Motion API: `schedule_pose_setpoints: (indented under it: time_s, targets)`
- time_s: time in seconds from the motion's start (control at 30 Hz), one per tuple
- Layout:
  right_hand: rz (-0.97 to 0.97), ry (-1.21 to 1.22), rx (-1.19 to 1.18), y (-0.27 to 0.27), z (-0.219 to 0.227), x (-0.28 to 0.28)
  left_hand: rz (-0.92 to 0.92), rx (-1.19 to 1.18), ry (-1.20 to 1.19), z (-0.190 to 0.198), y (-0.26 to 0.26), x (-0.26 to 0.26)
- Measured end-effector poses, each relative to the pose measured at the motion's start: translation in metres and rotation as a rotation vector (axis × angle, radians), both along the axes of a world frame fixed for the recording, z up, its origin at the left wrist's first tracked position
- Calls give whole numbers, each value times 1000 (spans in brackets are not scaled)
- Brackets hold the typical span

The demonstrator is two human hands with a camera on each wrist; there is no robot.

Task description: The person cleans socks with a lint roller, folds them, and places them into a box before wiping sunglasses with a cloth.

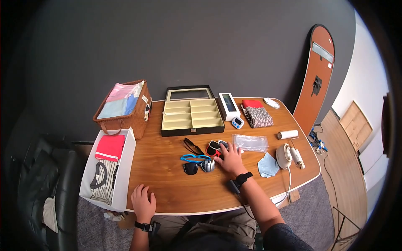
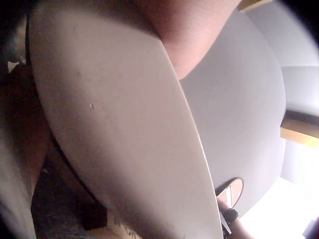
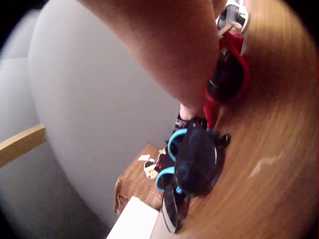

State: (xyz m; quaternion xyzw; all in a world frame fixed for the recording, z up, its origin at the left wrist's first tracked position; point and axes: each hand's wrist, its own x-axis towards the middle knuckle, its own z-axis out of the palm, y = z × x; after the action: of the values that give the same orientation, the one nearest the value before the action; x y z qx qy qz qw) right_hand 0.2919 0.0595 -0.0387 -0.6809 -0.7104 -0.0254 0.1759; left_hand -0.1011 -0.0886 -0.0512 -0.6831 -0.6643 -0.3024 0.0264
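In front of the compartmented case [image 1: 178,133] lie white sunglasses [image 1: 215,144] and red sunglasses [image 1: 211,152], the right hand [image 1: 231,160] over them with fingers spread, while the left hand [image 1: 143,203], loosely spread, rests nearer the person, left of the case.

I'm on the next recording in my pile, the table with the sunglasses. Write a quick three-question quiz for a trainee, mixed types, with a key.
1. Which of the person's hands is nearer the red-framed sunglasses with dark lenses?
2. True or false: the black rectangular display case with cream compartments has its lid open.
3. In the head view, what stands just left of that case?
A) a light-blue cloth
B) a brown woven basket
C) a white cylinder

Key:
1. The right hand.
2. True.
3. B.
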Motion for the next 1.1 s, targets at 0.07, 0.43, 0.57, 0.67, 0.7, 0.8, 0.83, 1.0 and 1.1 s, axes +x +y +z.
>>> schedule_pose_setpoints:
  time_s: [0.07, 0.43, 0.57, 0.67, 0.7, 0.8, 0.83, 1.0, 1.1]
  targets:
    - [69, -8, 72, 2, -6, -16, 7, -6, -4, 0, -2, -1]
    - [156, 129, 63, -2, 13, -50, -17, 0, -25, -2, -1, -3]
    - [-11, 106, 164, -10, 29, 31, -20, 2, -28, 0, -1, -1]
    - [-173, 227, 79, -29, 33, 98, -8, -9, -35, 0, 0, 0]
    - [-261, 199, -8, -42, 45, 107, -3, -2, -27, -2, 0, -1]
    - [-322, -42, -202, -80, 39, 138, 3, 8, -22, -2, 0, 0]
    - [-370, -94, -305, -88, 38, 140, 2, 9, -26, -2, 0, 0]
    - [-216, 41, -123, -96, 14, 134, 2, 6, -14, -3, 2, -1]
    - [26, 276, -42, -105, 49, 82, 5, 32, 12, 3, 2, -1]
